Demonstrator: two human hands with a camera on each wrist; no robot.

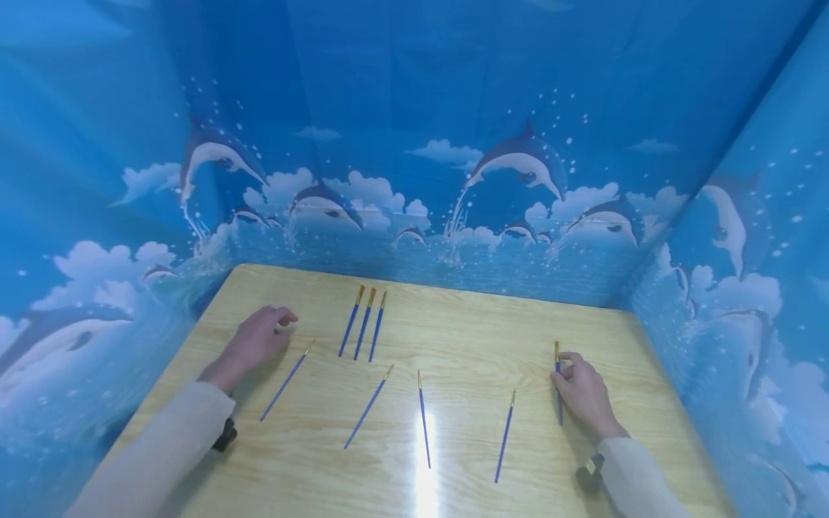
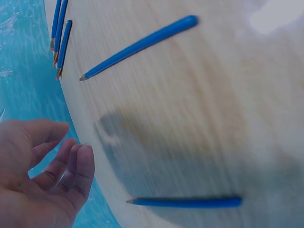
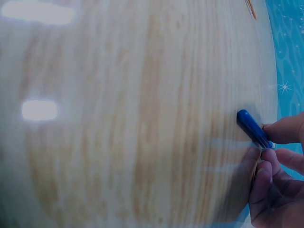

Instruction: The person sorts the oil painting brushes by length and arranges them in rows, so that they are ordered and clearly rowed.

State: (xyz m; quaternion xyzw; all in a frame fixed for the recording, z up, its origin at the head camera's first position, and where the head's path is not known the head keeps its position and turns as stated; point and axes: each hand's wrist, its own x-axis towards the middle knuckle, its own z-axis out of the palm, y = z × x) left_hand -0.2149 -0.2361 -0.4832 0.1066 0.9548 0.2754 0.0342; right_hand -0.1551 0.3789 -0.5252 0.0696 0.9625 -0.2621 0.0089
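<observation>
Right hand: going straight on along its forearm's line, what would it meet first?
Probably the blue backdrop. Beyond the paintbrush that the right hand pinches, the way over the table looks free; depth to the backdrop is hard to judge.

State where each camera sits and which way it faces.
Head: on the head, facing forward and down at table and dolphin backdrop; left hand, right hand and sleeves show.
Left wrist: on that wrist, facing table and loose brushes; left hand shows.
Right wrist: likewise, facing table and gripped brush; right hand shows.
Head and left wrist share three grouped brushes.
</observation>
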